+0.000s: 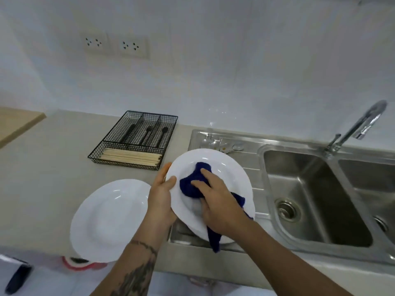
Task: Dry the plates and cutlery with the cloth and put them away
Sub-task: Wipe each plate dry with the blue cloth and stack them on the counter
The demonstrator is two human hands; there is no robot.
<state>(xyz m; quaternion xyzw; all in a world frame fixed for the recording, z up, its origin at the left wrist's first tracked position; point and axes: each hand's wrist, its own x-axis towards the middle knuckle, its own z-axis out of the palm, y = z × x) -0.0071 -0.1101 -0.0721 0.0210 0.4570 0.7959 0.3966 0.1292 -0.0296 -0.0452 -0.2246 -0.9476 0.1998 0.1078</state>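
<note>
- The white plate (226, 167) being dried is held tilted above the draining board of the sink (254, 159), probably so that its inner face turns toward the person and drops fall on the steel.
- The left hand (160, 197) grips the left rim of this plate, thumb on the front and fingers behind, which keeps it steady against the rubbing.
- The right hand (215, 199) presses the dark blue cloth (192, 184) into the middle of the plate with bent fingers around the bunched fabric; one end of the cloth hangs down past the lower rim.
- Under the held plate, a rim of one more plate seems to lie on the draining board, but it is mostly hidden.
- A second white plate (109, 216) lies flat on the counter (53, 159) just left of the hands; judging by its place, it is likely already dried.
- Some spoons and forks (215, 144) wait at the back of the draining board, apparently not yet dried.
- The black wire cutlery tray (136, 139) stands near on the counter, holding black cutlery and pale chopsticks; it looks like the destination for the cutlery.
- The tap (361, 127) stands above the basins to the right.
</note>
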